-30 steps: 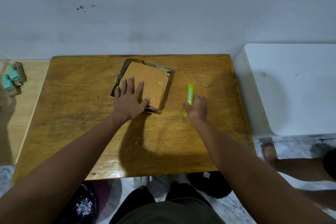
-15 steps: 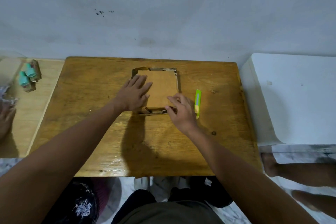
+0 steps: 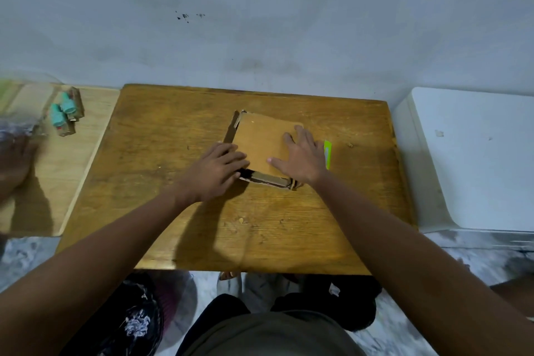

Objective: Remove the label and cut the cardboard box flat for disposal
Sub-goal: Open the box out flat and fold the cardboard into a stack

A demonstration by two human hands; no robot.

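Now, with the cardboard box mid-table, press evenly: left hand spread flat at its near-left corner, right hand splayed open on top, gripping nothing. Leave green cutter just beside, untouched, until steady.

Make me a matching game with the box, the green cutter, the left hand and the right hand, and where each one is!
Things:
1. box
2. cutter
3. left hand
4. right hand

Places:
A. flat on top of the box, on its right part
B. on the table, right of the box
C. at the box's near left corner
D. middle of the table

Pairs: 1-D, 2-B, 3-C, 4-A
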